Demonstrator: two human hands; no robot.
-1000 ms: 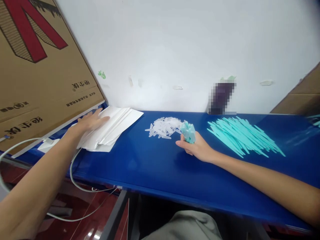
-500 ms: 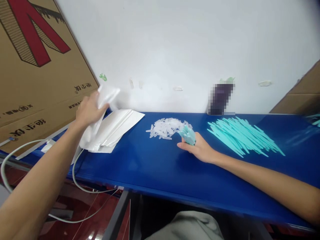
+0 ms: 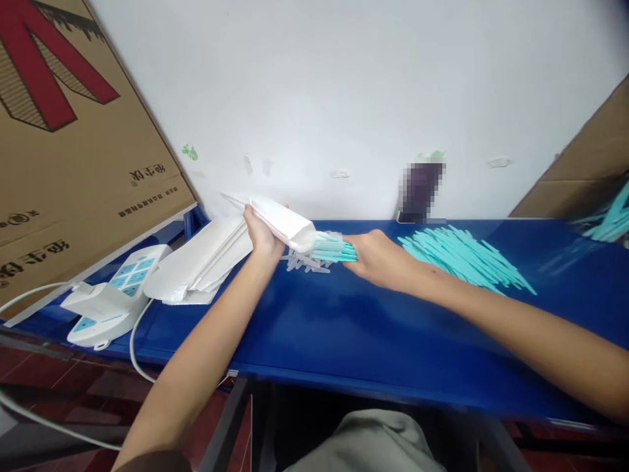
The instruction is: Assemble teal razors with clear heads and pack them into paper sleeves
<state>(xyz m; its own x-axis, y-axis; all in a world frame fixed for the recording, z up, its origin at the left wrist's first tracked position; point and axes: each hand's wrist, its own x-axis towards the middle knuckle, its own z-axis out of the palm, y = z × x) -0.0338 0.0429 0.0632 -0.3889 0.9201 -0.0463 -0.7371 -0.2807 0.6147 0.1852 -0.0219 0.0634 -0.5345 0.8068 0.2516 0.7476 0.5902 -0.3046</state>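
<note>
My left hand (image 3: 265, 231) is closed round a white paper bag (image 3: 282, 219), held tilted above the table with its mouth toward the right. A bundle of thin turquoise sticks (image 3: 334, 248) is gripped at its right end by my right hand (image 3: 371, 257). The bundle's left end meets the bag's mouth; how far inside it reaches is hidden. Below and behind the bundle lies a pile of small translucent white pieces (image 3: 309, 263), partly covered. More white bags (image 3: 201, 259) are stacked beside my left hand. A heap of turquoise sticks (image 3: 464, 257) rests beyond my right wrist.
A white power strip (image 3: 120, 295) with a plugged-in adapter and cable sits on the blue table (image 3: 314, 328) at left. A large cardboard box (image 3: 88, 151) stands behind it. A dark pixelated phone-like object (image 3: 420, 193) leans against the wall. More sticks (image 3: 612, 219) lie far right.
My left hand has brought the bag rightward from the stack. My right hand has moved slightly left and up, and the sticks now meet the bag's mouth. The power strip has come into view.
</note>
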